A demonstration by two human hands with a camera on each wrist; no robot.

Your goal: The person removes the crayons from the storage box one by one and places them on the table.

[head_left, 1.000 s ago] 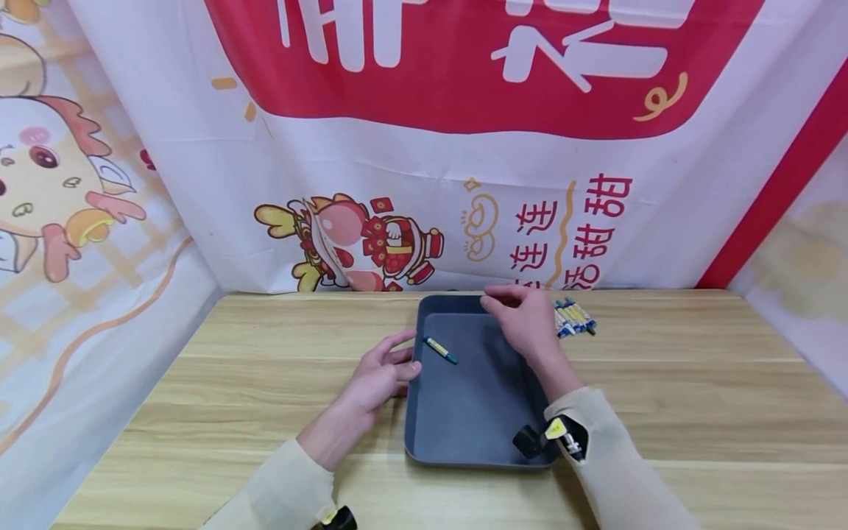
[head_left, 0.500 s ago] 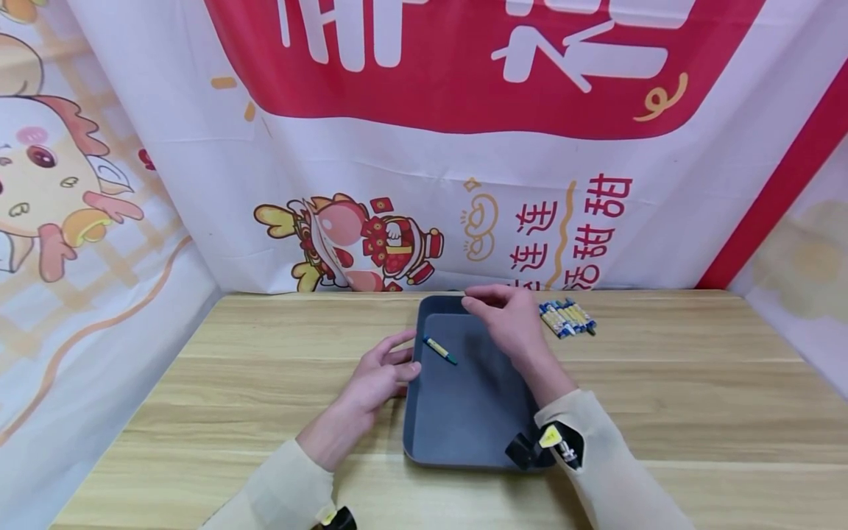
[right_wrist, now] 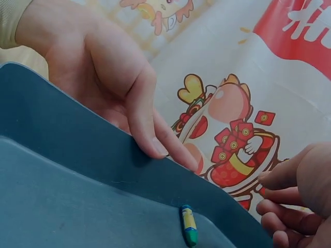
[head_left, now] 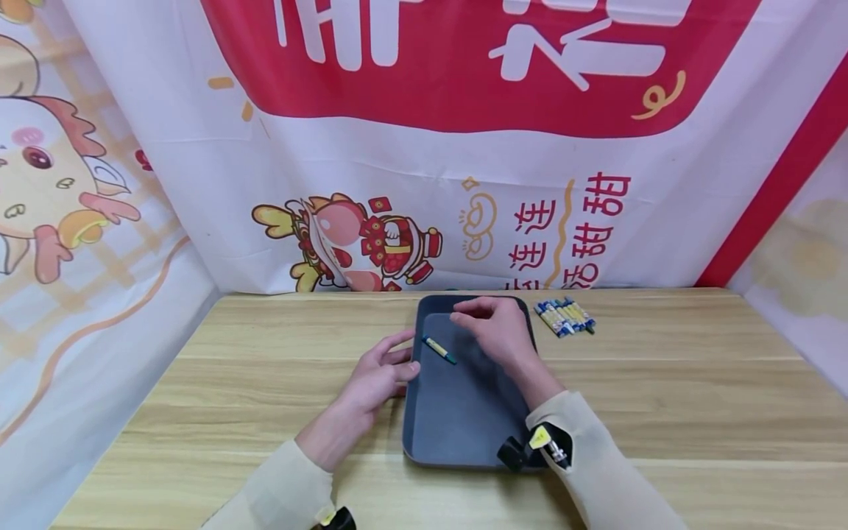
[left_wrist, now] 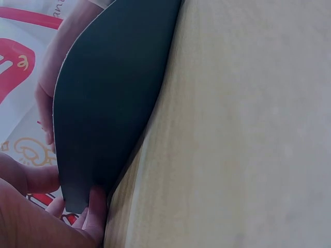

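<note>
A grey tray (head_left: 473, 434) lies on the wooden table; its dark outer wall (left_wrist: 114, 98) fills the middle of the left wrist view. My left hand (head_left: 376, 375) holds the left rim, thumb over the edge and fingers against the outside. Inside the tray, near that thumb, lies a green crayon (head_left: 439, 350) with a yellow wrapper; the right wrist view shows the same crayon (right_wrist: 189, 226). My right hand (head_left: 497, 331) hovers above the tray's far part, to the right of the crayon, fingers loosely curled. Nothing shows between its fingertips.
Several crayons (head_left: 565, 318) lie side by side on the table (head_left: 662, 397), beyond the tray's right side. A printed cloth banner (head_left: 411, 177) hangs right behind the table's back edge, and another printed cloth (head_left: 99, 294) hangs at the left.
My right hand has moved left over the tray, away from the row of crayons, which now shows fully. The left hand, tray and green crayon have stayed put.
</note>
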